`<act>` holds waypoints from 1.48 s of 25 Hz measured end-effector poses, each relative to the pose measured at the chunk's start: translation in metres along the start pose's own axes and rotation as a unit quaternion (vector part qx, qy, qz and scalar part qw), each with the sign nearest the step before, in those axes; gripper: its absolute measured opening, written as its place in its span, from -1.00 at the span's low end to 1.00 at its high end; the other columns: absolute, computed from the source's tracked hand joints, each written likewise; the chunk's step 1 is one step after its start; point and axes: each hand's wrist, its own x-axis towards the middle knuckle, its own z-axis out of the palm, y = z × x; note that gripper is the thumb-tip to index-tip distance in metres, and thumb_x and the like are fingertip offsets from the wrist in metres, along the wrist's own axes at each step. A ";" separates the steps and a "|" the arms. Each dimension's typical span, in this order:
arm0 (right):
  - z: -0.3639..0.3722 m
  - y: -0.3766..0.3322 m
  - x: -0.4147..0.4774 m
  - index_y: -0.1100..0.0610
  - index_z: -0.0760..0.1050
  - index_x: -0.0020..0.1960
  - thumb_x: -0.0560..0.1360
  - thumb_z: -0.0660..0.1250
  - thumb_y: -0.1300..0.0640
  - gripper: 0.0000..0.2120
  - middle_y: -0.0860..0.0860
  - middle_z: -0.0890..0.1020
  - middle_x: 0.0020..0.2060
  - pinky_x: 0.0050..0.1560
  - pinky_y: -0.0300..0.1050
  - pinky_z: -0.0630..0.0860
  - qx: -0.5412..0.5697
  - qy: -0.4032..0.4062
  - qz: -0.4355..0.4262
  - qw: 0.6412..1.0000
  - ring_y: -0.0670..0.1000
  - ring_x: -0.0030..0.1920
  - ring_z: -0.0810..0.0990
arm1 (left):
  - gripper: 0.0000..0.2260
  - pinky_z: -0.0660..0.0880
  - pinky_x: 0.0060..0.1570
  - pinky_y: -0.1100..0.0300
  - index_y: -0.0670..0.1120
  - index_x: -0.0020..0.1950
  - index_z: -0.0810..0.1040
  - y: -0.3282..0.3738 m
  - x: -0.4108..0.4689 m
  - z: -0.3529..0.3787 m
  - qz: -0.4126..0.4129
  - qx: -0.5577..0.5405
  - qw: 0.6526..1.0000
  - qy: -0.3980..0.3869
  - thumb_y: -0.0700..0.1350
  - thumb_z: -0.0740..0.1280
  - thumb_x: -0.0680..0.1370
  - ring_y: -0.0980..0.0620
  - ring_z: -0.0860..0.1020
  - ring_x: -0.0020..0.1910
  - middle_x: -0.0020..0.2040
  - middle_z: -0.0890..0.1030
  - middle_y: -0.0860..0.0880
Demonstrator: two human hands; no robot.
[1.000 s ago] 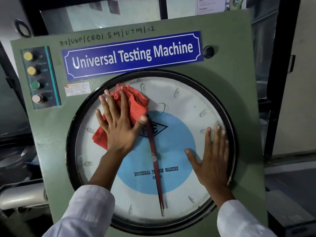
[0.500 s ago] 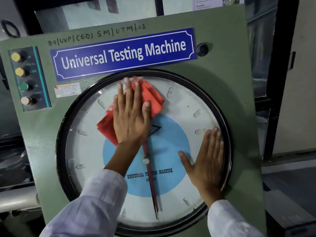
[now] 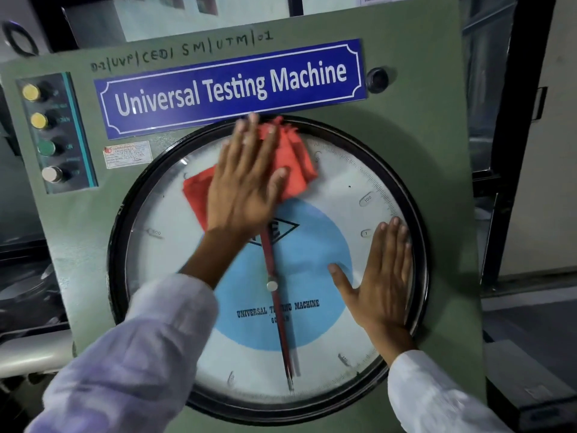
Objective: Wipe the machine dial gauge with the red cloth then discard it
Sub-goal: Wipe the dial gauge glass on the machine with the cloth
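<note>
Two white sleeves enter from the bottom edge, the left sleeve (image 3: 131,348) blurred and large in the foreground, the right sleeve (image 3: 437,398) at the lower right. The right hand (image 3: 379,276) lies flat and spread on the right side of the dial gauge (image 3: 175,245), palm on the glass, fingers pointing up, with the outer fingers touching the black rim (image 3: 420,245); it grips nothing. The left hand (image 3: 246,182) is also flat with fingers extended, pressing the red cloth (image 3: 296,164) against the upper part of the glass; the fingertips reach the top of the rim, just below the sign. The cloth is crumpled and shows on both sides of the hand, one corner out to the left, the bunched part to the right of the thumb. A red needle (image 3: 278,323) runs from under the left wrist down to the bottom of the scale, across a light blue disc (image 3: 315,254) printed with "UNIVERSAL TESTING MACHINE". Above the gauge, on the green panel (image 3: 421,135), sits a blue sign (image 3: 231,87) reading "Universal Testing Machine". To the left stands a column of buttons (image 3: 46,132): two yellow, one green, one silver. A black knob (image 3: 377,79) sits right of the sign.
</note>
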 end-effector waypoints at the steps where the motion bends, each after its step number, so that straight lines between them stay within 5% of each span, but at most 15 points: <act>1: -0.001 0.000 0.001 0.34 0.03 0.70 0.59 0.18 -0.42 0.02 0.30 0.06 0.71 0.73 0.24 0.02 -0.002 -0.003 0.001 1.000 0.27 0.73 0.03 | -0.40 -0.02 0.70 -0.12 0.01 0.74 0.01 -0.023 -0.010 -0.007 -0.047 0.001 0.999 0.007 0.20 -0.02 0.74 -0.14 -0.03 0.73 0.75 0.00 -0.14; 4: -0.002 -0.002 0.001 0.30 -0.06 0.71 0.58 0.11 -0.46 0.05 0.25 -0.01 0.72 0.74 0.17 -0.08 -0.018 -0.021 0.011 1.000 0.22 0.74 -0.04 | -0.40 -0.02 0.70 -0.17 -0.01 0.74 -0.04 -0.067 -0.043 -0.018 -0.137 0.015 0.990 0.017 0.20 -0.08 0.74 -0.15 -0.08 0.73 0.75 -0.05 -0.15; 8: 0.002 -0.001 0.001 0.31 -0.06 0.71 0.60 0.06 -0.47 0.03 0.29 0.01 0.72 0.73 0.20 -0.03 -0.039 -0.020 0.010 0.999 0.25 0.74 -0.02 | -0.42 -0.03 0.70 -0.15 -0.03 0.74 0.00 -0.034 -0.032 -0.009 -0.162 0.011 0.986 0.043 0.16 -0.05 0.75 -0.15 -0.05 0.73 0.75 -0.01 -0.17; 14: 0.008 0.002 -0.003 0.34 0.01 0.70 0.61 0.12 -0.44 0.02 0.30 0.07 0.71 0.73 0.20 0.05 -0.030 0.018 -0.001 0.999 0.25 0.74 0.04 | -0.41 0.00 0.70 -0.07 -0.06 0.73 0.08 0.083 0.000 0.023 0.030 -0.001 1.000 0.009 0.15 0.03 0.75 -0.12 0.02 0.73 0.74 0.06 -0.12; 19: 0.008 0.006 -0.005 0.28 -0.01 0.72 0.58 0.12 -0.51 0.07 0.23 0.04 0.73 0.73 0.16 0.07 -0.022 0.015 0.017 0.999 0.17 0.74 0.04 | -0.42 0.06 0.69 -0.07 -0.07 0.72 0.13 0.119 0.003 0.032 0.219 -0.008 0.975 -0.047 0.15 0.06 0.75 -0.10 0.06 0.73 0.74 0.10 -0.12; 21: 0.006 0.008 -0.004 0.25 -0.06 0.73 0.57 0.10 -0.52 0.07 0.20 0.02 0.74 0.74 0.14 0.02 -0.022 -0.003 0.015 1.000 0.15 0.75 0.01 | -0.41 0.04 0.70 -0.05 -0.06 0.73 0.11 0.094 0.010 0.025 0.184 -0.010 0.982 -0.031 0.18 0.05 0.75 -0.10 0.06 0.73 0.74 0.09 -0.13; 24: 0.006 0.010 -0.005 0.23 -0.07 0.73 0.57 0.11 -0.53 0.07 0.18 -0.01 0.74 0.74 0.15 0.00 -0.025 -0.013 0.008 1.000 0.15 0.75 -0.02 | -0.39 -0.05 0.69 -0.05 -0.04 0.74 0.05 0.010 0.011 0.005 0.014 0.001 1.000 0.007 0.20 0.02 0.74 -0.13 0.00 0.73 0.75 0.01 -0.16; 30: 0.004 0.010 -0.002 0.25 -0.08 0.73 0.59 0.03 -0.52 0.05 0.18 -0.04 0.75 0.74 0.16 0.00 -0.032 -0.014 0.010 0.999 0.16 0.75 -0.04 | -0.35 -0.01 0.69 -0.20 -0.16 0.73 0.04 -0.089 -0.056 -0.022 -0.206 0.042 0.977 0.038 0.19 -0.04 0.74 -0.22 -0.02 0.73 0.73 0.01 -0.26; 33: 0.003 0.004 -0.004 0.28 -0.04 0.72 0.60 0.05 -0.50 0.03 0.24 0.02 0.73 0.74 0.17 0.02 -0.032 -0.009 0.008 0.999 0.19 0.75 -0.01 | -0.37 -0.05 0.71 -0.13 -0.08 0.74 -0.02 -0.065 -0.033 -0.019 -0.186 0.032 0.981 0.053 0.20 -0.04 0.74 -0.18 -0.05 0.73 0.75 -0.03 -0.19; 37: 0.002 0.006 -0.005 0.32 0.01 0.71 0.61 0.11 -0.46 0.02 0.28 0.07 0.72 0.73 0.18 0.05 -0.049 0.003 0.000 0.999 0.22 0.74 0.02 | -0.39 -0.08 0.69 -0.04 -0.05 0.74 0.06 0.020 0.013 0.008 0.001 0.021 0.999 0.042 0.18 0.04 0.73 -0.15 0.01 0.73 0.74 0.05 -0.16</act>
